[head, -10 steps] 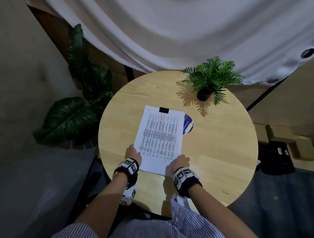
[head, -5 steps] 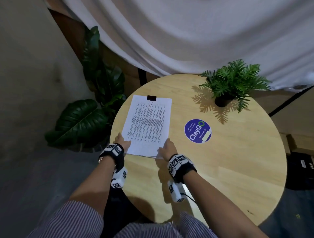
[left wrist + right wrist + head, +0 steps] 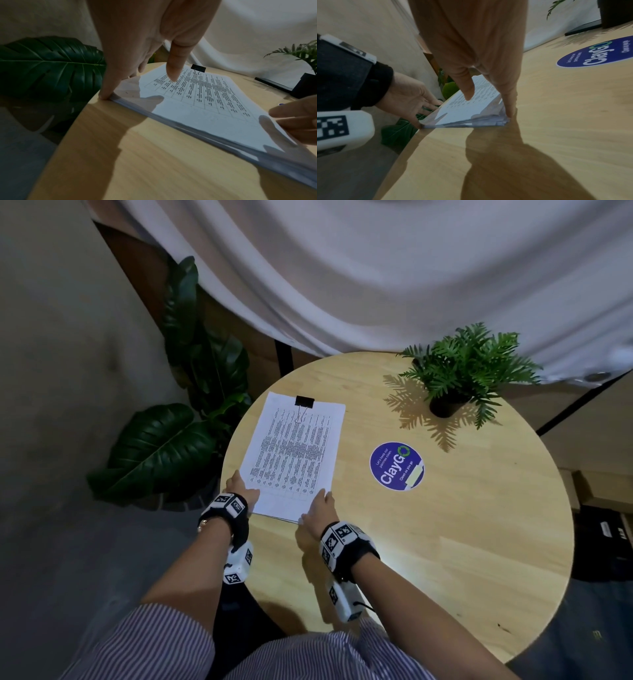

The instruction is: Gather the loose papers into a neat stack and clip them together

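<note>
A stack of printed papers lies flat on the left part of the round wooden table. A black binder clip grips the middle of its far edge. My left hand touches the near left corner with straight fingers, its thumb raised over the sheet. My right hand touches the near right corner the same way; its fingertips stand against the stack's edge with the thumb hovering above. Neither hand pinches the paper.
A blue round ClayGo sticker sits right of the stack. A small potted fern stands at the back right. Large dark leaves hang beyond the table's left rim, close to the stack. A white drape hangs behind.
The clipped stack has slid from the table's middle toward its left side, uncovering the blue sticker. Both hands stayed at its near corners.
</note>
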The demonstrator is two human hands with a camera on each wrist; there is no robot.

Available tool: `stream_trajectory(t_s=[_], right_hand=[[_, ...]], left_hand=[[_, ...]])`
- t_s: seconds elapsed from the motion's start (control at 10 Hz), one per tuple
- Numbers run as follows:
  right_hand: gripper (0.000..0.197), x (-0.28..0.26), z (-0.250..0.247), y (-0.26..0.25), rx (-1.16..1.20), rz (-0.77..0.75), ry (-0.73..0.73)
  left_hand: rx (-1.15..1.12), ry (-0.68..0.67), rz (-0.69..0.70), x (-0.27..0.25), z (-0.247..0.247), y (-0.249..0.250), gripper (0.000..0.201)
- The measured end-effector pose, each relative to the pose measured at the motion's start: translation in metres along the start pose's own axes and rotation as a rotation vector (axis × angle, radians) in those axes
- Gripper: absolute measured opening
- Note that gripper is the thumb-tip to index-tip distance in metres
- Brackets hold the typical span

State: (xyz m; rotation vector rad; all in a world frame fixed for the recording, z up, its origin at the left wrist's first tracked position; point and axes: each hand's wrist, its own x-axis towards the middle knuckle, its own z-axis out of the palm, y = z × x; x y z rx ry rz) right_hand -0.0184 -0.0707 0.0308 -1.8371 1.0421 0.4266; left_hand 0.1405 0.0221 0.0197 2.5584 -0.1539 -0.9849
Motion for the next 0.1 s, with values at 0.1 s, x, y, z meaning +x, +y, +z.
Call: stream_trajectory(t_s=[0.1], right_hand=[[0.077,-0.0038,-0.0050,0.0023,0.030,-0.009,-0.009]], left_hand=[[-0.015,0.052,0.001,-0.0020,0.0042,-0.0018,0.089]])
